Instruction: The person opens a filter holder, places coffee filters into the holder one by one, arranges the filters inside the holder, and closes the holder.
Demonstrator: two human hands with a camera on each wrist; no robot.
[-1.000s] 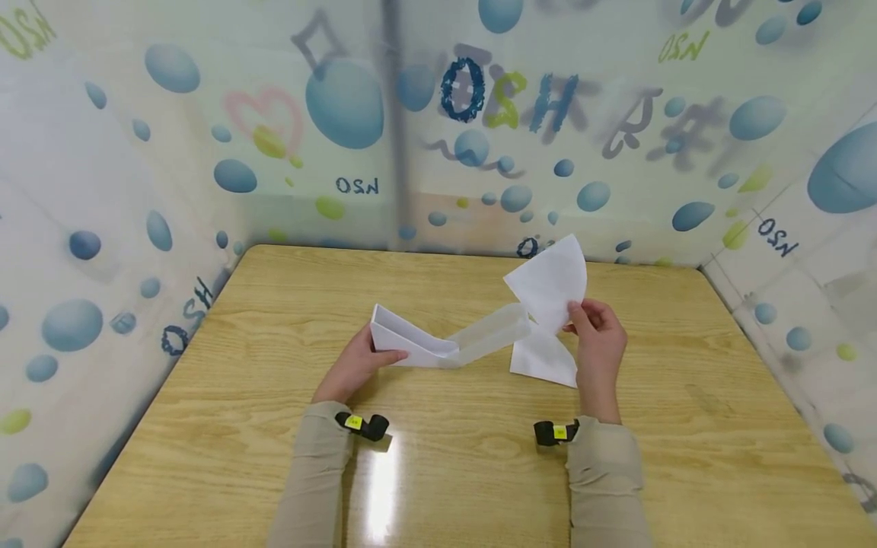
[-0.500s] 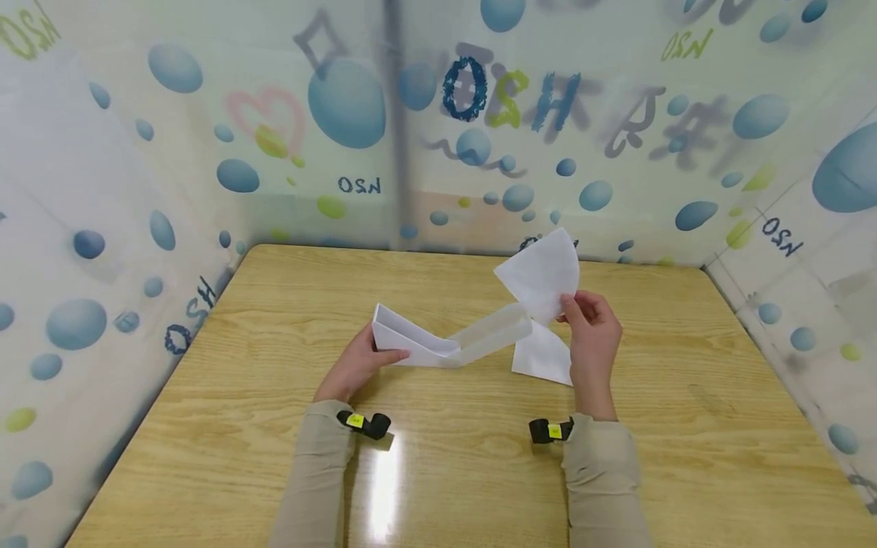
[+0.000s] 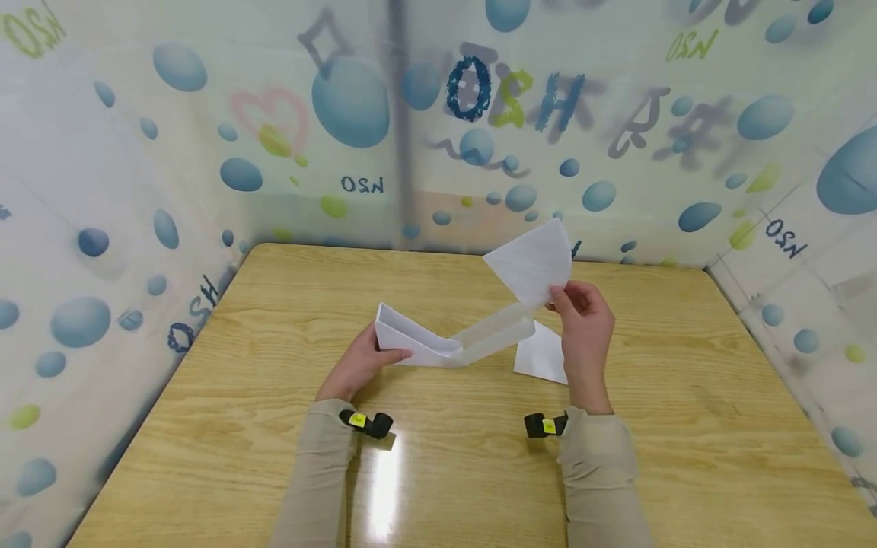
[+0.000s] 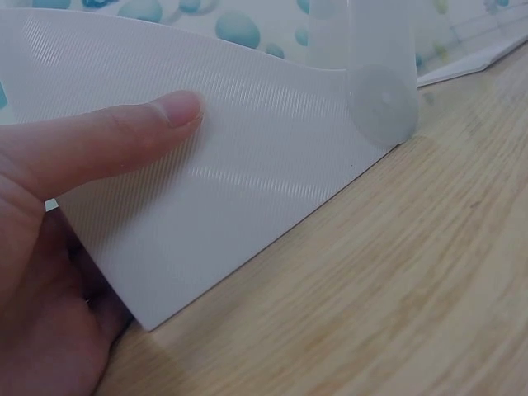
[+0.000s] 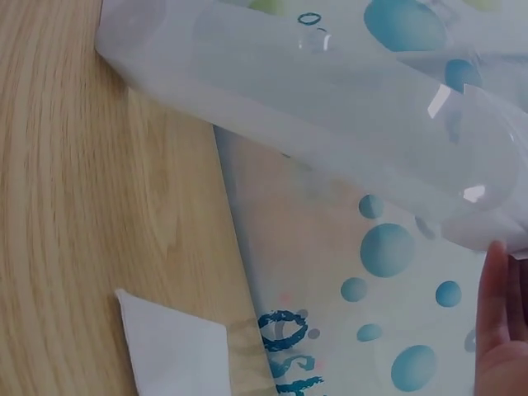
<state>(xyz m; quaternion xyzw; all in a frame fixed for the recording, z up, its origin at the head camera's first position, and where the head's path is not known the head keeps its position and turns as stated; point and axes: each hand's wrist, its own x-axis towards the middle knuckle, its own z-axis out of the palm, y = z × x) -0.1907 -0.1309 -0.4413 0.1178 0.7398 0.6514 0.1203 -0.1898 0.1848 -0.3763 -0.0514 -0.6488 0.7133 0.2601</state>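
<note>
In the head view my left hand point(image 3: 356, 361) grips a white open case point(image 3: 414, 352) by its left end, thumb along the near wall. Its lower edge meets the table in the left wrist view, where my thumb presses the ribbed side point(image 4: 256, 157). A translucent lid point(image 3: 496, 331) is hinged to the case and swung out to the right. My right hand point(image 3: 585, 327) pinches a fan-shaped white coffee filter point(image 3: 533, 262) at its lower right edge, above the lid's far end. Some of my right fingers are hidden behind the hand.
Another white paper piece point(image 3: 541, 354), partly hidden by my right hand, lies on the wooden table point(image 3: 438, 457) beyond the lid's end. Printed wall sheets point(image 3: 425, 175) stand along the table's back and sides.
My right hand has moved left and slightly up with the coffee filter, bringing it over the lid's end, apart from the paper on the table. My left hand and the case have stayed nearly still.
</note>
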